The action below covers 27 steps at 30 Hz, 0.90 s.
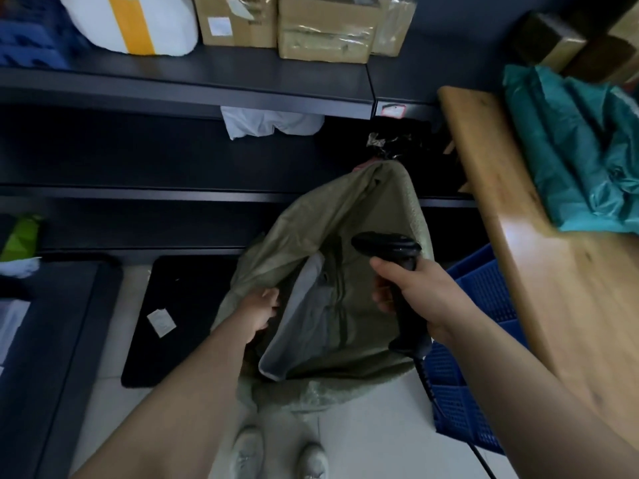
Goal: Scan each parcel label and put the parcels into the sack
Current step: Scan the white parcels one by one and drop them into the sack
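- The left grip (261, 311) curls its fingers at the left rim of the olive-green woven plastic sack (304, 219). It appears to pinch the rim and pull it outward, most likely to hold the mouth wide so that a parcel drops in without snagging.
- The right grip (415, 295) is wrapped tight round the handle of the black corded handheld barcode scanner (387, 247). The scanner's head hangs over the sack's mouth and tilts down into it, probably kept at hand for the next label while the other grip tends the sack.
- The sack stands on the pale tiled floor directly in front of the person's light shoes (249, 454), between the dark metal shelving (207, 81) and the blue perforated plastic crate (460, 392). That puts it within reach of both arms.
- Its far wall rises tall while the near rim sags low and crumpled, so the opening faces upward. The fabric looks thin, limp and creased.
- A flat grey plastic mailer parcel (307, 316) lies inside, slanted against the left wall, just beside the left grip's fingers. No label shows on its visible face.
- Crumpled teal plastic mailer parcels (570, 150) lie piled on the wooden tabletop (553, 305) to the right, well apart from the sack; I judge these to be waiting for scanning.
- Taped brown cardboard boxes (325, 29) sit on the top shelf.
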Tool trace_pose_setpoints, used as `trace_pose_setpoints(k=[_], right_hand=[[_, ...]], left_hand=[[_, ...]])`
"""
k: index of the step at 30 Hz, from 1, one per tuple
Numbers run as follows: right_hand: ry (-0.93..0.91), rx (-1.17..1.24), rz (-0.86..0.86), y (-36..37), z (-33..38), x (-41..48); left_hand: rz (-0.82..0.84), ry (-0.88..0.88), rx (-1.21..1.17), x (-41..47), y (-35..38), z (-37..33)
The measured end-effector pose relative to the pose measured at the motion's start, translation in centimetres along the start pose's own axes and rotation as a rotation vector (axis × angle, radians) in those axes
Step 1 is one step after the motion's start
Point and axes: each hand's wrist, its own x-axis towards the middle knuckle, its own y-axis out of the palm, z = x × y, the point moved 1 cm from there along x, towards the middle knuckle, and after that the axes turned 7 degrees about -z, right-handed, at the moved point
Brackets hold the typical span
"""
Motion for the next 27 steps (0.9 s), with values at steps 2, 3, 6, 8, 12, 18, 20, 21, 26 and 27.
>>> trace_pose_setpoints(k=[2, 3, 6, 8, 12, 18, 20, 21, 26, 27], right_hand=[[-0.005, 0.010, -0.003, -0.2, 0.3, -1.0], [-0.008, 0.010, -0.006, -0.4, 0.5, -1.7], [-0.020, 0.009, -0.021, -1.5, 1.1, -4.6], [-0.035, 0.018, -0.042, -2.8, 1.4, -7.1], [-0.126, 0.000, -0.135, -6.3, 1.2, -13.1], [-0.209, -0.111, -0.313, -13.8, -0.7, -22.7], [-0.198, -0.087, -0.370, -16.8, -1.7, -25.5], [-0.195, -0.075, -0.397, -18.3, -2.3, -26.7], [-0.178, -0.012, -0.496, -26.6, -5.9, -31.1], [-0.179, 0.003, -0.515, -28.5, -6.6, -31.6]], left_hand=[[0.012, 0.036, -0.041, -2.8, -0.5, -0.8], [0.005, 0.069, -0.035, -4.4, -0.9, -1.3], [-0.016, 0.247, 0.074, -9.5, -2.1, -3.0], [-0.026, 0.411, 0.219, -13.1, -2.8, -4.2], [-0.045, 0.667, 0.574, -20.9, -3.6, -6.2], [-0.087, 1.003, 1.009, -32.2, -1.1, -8.2], [-0.073, 1.082, 1.065, -35.6, 1.0, -8.7], [-0.064, 1.125, 1.086, -37.1, 2.2, -8.9], [-0.010, 1.318, 1.160, -43.5, 10.4, -9.9], [-0.004, 1.362, 1.159, -44.4, 12.4, -10.1]])
